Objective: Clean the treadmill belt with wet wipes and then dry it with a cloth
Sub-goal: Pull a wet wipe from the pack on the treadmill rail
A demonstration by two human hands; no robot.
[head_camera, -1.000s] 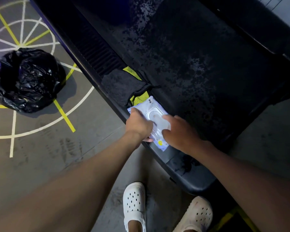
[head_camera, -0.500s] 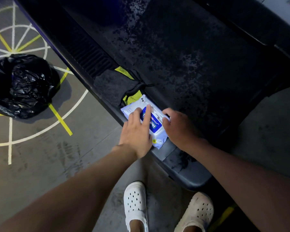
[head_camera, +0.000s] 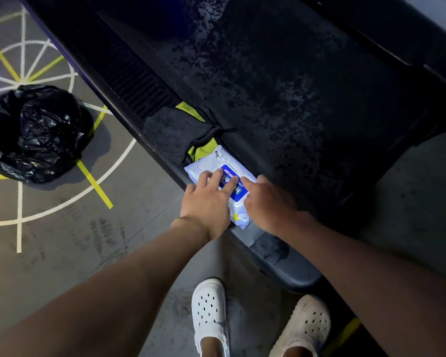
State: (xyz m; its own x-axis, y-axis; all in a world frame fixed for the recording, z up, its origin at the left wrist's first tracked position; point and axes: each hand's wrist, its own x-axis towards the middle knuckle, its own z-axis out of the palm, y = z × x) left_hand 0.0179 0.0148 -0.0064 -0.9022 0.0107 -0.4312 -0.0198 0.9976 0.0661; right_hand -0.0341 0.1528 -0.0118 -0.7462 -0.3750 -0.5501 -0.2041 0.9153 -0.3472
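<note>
A white pack of wet wipes (head_camera: 218,161) with a blue label lies on the treadmill's left side rail. My left hand (head_camera: 207,202) presses flat on the pack with straight fingers over the label. My right hand (head_camera: 267,202) touches the pack's right edge, its forefinger stretched onto the label and the other fingers curled. Just beyond the pack lies a folded dark grey and yellow cloth (head_camera: 175,130) on the same rail. The black treadmill belt (head_camera: 281,94) stretches away to the right, mottled with wet patches.
A black rubbish bag (head_camera: 34,132) sits on the grey floor to the left, over white and yellow floor lines. The treadmill's rear end cap (head_camera: 289,264) is near my feet, which wear white perforated clogs (head_camera: 210,313). Another dark machine frame runs along the top right.
The pack's lid, open a second ago with the white opening showing, is now shut with the blue label on top. My left hand has spread flat over it.
</note>
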